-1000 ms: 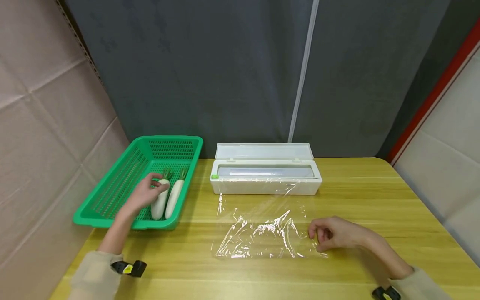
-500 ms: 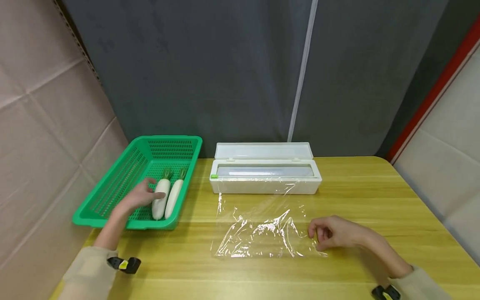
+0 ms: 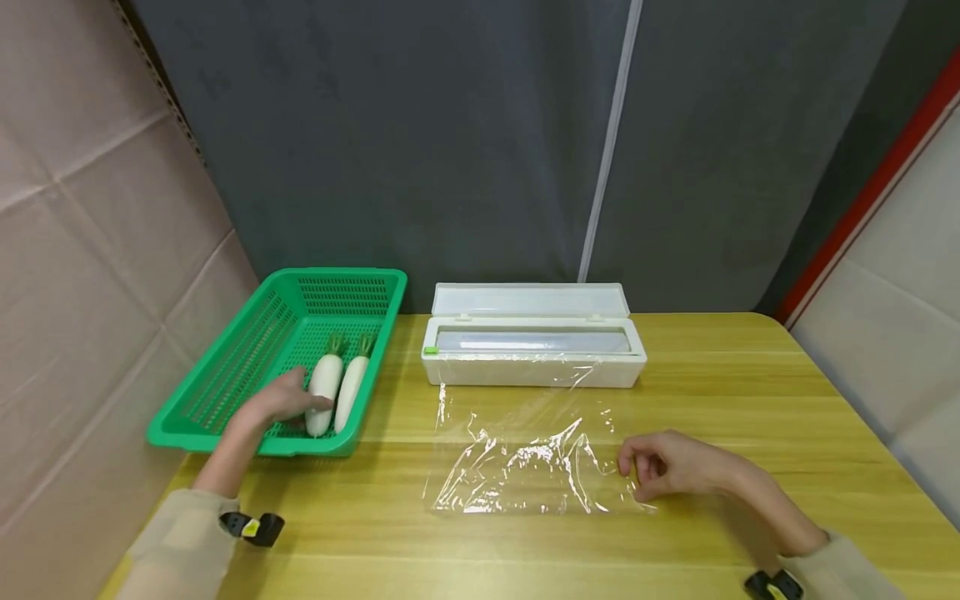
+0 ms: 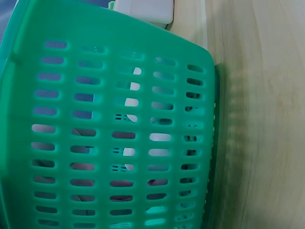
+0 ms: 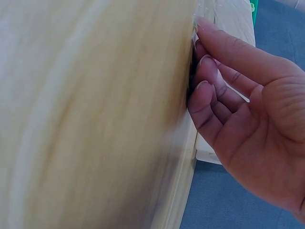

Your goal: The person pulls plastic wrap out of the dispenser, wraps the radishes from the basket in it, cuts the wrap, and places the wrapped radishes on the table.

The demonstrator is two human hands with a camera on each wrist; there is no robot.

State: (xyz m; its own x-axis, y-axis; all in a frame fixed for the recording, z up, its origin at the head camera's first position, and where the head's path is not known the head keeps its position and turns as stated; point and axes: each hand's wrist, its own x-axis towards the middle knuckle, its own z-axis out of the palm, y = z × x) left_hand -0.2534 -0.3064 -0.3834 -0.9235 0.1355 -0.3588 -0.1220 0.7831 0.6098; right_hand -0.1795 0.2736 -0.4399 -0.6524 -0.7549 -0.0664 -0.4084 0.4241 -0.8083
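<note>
Two white radishes with short green stem ends lie in a green basket (image 3: pixel 210 440). My left hand (image 3: pixel 281 398) holds the left radish (image 3: pixel 326 379), thumb across its lower part and fingers at its left side; the fingertips are hidden. Beside it lies the right radish (image 3: pixel 351 387), untouched. A sheet of clear cling film (image 3: pixel 517 467) spreads over the table from a white cling film dispenser (image 3: pixel 532 372) with its lid raised. At the film's near right corner my right hand (image 3: pixel 675 465) pinches the edge between thumb and curled fingers, seen closer in the right wrist view.
The basket's slotted wall (image 4: pixel 105 109) fills much of the left wrist view and hides the left hand's work. A green slider (image 3: pixel 431 351) sits at the dispenser's left end. A dark curtain (image 3: pixel 420 150) hangs behind the wooden table (image 3: pixel 465 554).
My left hand has come down from above the left radish, and its thumb now lies across the lower part. The radishes, film and right hand stay in place.
</note>
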